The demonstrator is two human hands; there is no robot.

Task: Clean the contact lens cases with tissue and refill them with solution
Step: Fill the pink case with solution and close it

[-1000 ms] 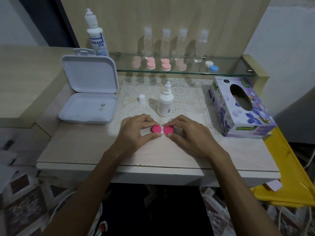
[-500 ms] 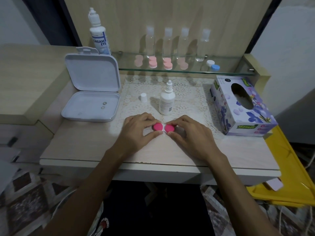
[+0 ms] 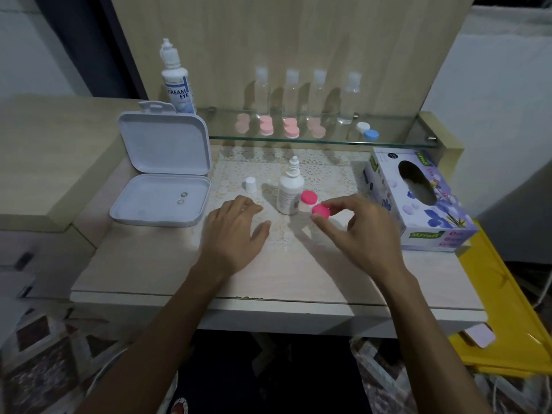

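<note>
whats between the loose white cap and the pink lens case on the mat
In the head view, the small uncapped solution bottle stands upright between the white cap and the pink lens case, close beside the case.

1. Contact lens case [image 3: 314, 203]: bright pink caps.
2. Solution bottle [image 3: 289, 191]: white; its loose cap [image 3: 250, 184] white.
3. Tissue box [image 3: 418, 198]: lilac, blue floral print, green labels.
4. Hinged box [image 3: 162, 171]: pale grey-white.
5. Mat [image 3: 325, 171]: cream lace pattern.
6. Shelf cases [image 3: 279, 128]: pale pink; one pair [image 3: 367, 131] white and blue.
</note>
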